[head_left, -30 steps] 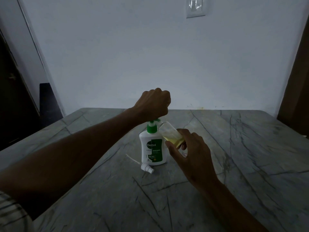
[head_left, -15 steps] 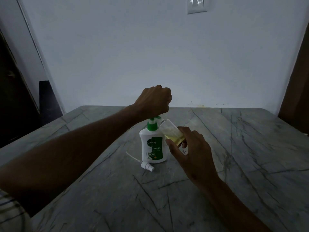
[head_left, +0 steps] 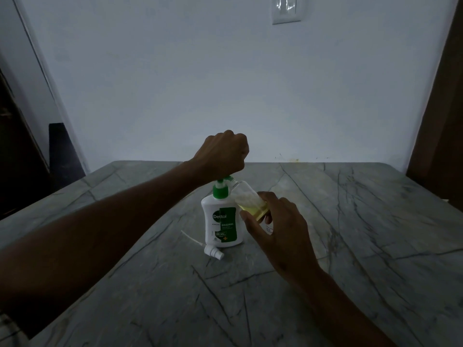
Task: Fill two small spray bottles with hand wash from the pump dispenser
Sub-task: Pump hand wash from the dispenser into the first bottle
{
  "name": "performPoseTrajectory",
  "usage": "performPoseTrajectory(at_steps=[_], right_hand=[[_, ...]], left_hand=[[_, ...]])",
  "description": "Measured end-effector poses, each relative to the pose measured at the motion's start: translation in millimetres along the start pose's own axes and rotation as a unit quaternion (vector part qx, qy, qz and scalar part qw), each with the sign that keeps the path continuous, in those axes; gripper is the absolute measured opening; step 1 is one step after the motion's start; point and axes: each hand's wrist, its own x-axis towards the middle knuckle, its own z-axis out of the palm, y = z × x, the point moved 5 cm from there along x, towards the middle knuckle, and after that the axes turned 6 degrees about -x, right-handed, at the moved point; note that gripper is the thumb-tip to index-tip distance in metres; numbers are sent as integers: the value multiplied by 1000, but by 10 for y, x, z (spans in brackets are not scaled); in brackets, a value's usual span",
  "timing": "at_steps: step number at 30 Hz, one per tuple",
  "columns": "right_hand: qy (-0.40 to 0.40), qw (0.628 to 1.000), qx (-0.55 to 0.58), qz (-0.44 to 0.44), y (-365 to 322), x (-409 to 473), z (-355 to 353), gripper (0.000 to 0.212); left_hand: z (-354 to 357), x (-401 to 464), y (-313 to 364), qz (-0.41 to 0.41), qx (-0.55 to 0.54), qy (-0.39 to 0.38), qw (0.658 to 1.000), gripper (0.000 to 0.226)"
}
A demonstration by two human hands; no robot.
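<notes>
Nearest me, the spray cap [head_left: 213, 252] with its dip tube lies on the marble table [head_left: 350, 246] just in front of the Dettol pump dispenser [head_left: 221, 221]. To the dispenser's right, the right hand [head_left: 280, 231] pinches a small clear spray bottle [head_left: 248, 202], tilted mouth-up to the nozzle, part-filled yellow; light, probably slick, best gripped round its body. Above the dispenser, the left hand [head_left: 223, 154], a closed fist, presses the pump head.

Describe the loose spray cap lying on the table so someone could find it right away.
On the grey marble table, find the white and green hand wash dispenser. Just in front of its base, toward the person's left, lies the spray cap. It is small, white, on its side, with a thin tube trailing from it.
</notes>
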Motion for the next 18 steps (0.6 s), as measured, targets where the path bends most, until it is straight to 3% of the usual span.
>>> performPoseTrajectory(at_steps=[18], right_hand=[[-4, 1000, -5, 1, 31, -6, 9, 53]], left_hand=[[48, -10, 12, -12, -6, -7, 1000, 34]])
